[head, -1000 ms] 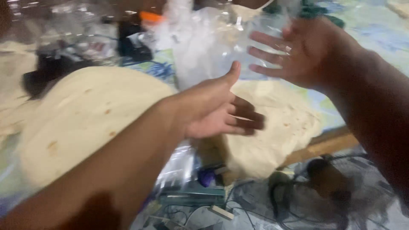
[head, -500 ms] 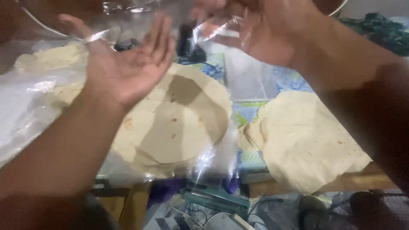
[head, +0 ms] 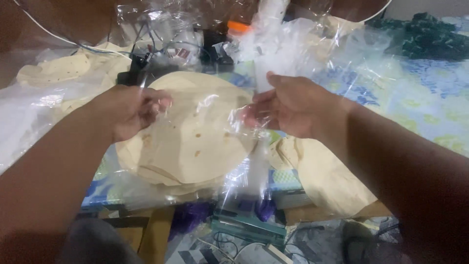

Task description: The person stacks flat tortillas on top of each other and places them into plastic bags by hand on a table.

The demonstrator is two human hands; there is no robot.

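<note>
At the far left, a few pale round flatbreads (head: 56, 71) lie on a sheet of clear plastic (head: 24, 122) that covers this side of the tabletop. The left hand (head: 129, 110) is held above the left edge of a stack of large round cream-coloured flatbreads with small brown spots (head: 195, 134). Its fingers (head: 159, 105) are curled together and pinch the left edge of a thin transparent plastic bag (head: 222, 110). This bag is stretched between both hands, just over the stack, and its lower part hangs down in front of the tabletop edge. The stack itself lies on the tabletop, between the two hands and a little lower in the view.

Behind the stack there are some dark small objects with cables (head: 146, 63), too blurred to tell what they are, and a pile of crumpled clear plastic bags (head: 288, 49).

The right hand (head: 298, 107) holds the right edge of the same bag; its fingers (head: 259, 115) are closed on the plastic with the thumb on top. Under the right forearm, one more pale flatbread, folded and wrinkled (head: 325, 176), lies near the tabletop edge. The tabletop is covered with a blue and green flowered cloth (head: 420, 98). At the far right back there is a dark green bundle of fabric (head: 430, 36).
</note>
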